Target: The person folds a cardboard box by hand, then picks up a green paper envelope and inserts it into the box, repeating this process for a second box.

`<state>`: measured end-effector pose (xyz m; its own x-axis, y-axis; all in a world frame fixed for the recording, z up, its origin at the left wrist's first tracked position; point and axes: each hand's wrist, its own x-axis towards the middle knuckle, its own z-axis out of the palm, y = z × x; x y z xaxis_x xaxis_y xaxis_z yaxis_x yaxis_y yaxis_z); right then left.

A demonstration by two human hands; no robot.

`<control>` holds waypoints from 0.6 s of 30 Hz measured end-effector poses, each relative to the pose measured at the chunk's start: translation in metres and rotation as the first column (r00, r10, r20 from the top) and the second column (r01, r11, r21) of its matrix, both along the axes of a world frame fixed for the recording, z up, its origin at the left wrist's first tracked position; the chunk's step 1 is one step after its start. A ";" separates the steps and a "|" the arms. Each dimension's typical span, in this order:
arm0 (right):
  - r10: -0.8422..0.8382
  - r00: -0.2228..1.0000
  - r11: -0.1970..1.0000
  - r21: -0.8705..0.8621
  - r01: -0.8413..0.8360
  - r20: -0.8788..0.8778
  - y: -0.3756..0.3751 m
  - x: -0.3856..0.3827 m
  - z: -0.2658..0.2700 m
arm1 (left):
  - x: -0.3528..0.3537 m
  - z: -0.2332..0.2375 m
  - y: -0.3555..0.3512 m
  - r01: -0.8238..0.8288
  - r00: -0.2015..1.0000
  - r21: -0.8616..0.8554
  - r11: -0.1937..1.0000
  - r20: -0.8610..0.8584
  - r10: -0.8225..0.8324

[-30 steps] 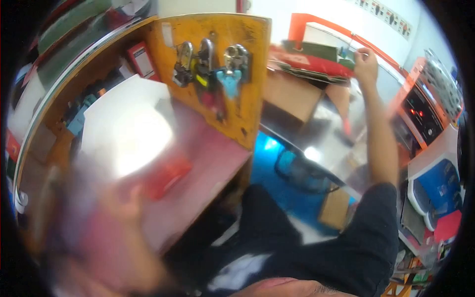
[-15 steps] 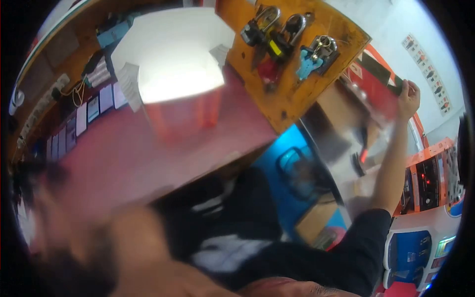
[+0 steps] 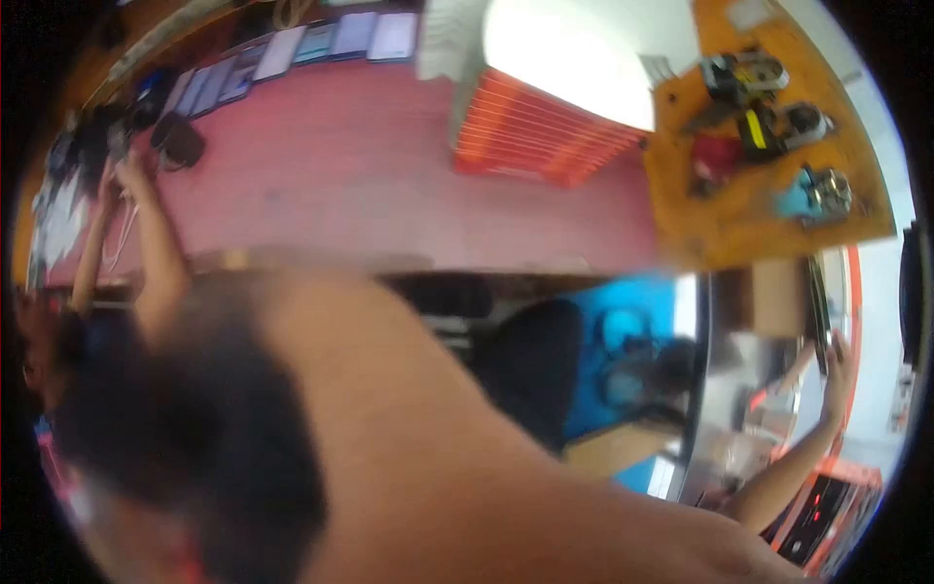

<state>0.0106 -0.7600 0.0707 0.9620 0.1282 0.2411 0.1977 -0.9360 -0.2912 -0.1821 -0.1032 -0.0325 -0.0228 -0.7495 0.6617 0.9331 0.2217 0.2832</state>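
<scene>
In the head view, at the left end of the red table (image 3: pixel 389 185), the left hand (image 3: pixel 119 181) sits just beside a dark device (image 3: pixel 181 144). Its grip is too blurred to tell. The right hand (image 3: pixel 835 358), well apart, is raised against a dark ledge (image 3: pixel 819 310), probably for reach. Its grip cannot be told either.

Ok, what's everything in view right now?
table: one, red top, upper middle.
phones: a row, count unclear, along the table's far edge.
stack: one, orange with a bright white top, on the table.
board: one, orange-yellow, right of the stack.
padlocks: several, steel with blue, red and yellow parts, on the board.
pouch: one, black, at the table's left end.
machine: one, orange, lower right.
left hand: beside the pouch; grip unclear.
right hand: raised, far right; grip unclear.
</scene>
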 end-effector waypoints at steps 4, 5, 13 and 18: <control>-0.226 0.966 0.970 0.065 0.235 -0.123 -0.014 -0.003 -0.003 | 0.008 0.012 -0.010 -0.248 0.922 -0.101 0.963 0.280 0.267; -0.150 0.984 0.982 0.100 0.159 -0.097 -0.021 0.004 -0.007 | 0.010 0.016 -0.013 -0.287 0.889 -0.130 0.949 0.332 0.314; -0.128 0.936 0.992 0.041 0.121 0.327 -0.064 0.051 0.001 | 0.030 0.044 -0.052 -0.283 0.775 -0.192 0.940 0.532 0.342; -0.107 0.785 0.989 -0.014 0.145 0.610 -0.058 0.060 0.010 | 0.022 0.043 -0.058 -0.468 0.718 -0.131 0.874 0.521 0.462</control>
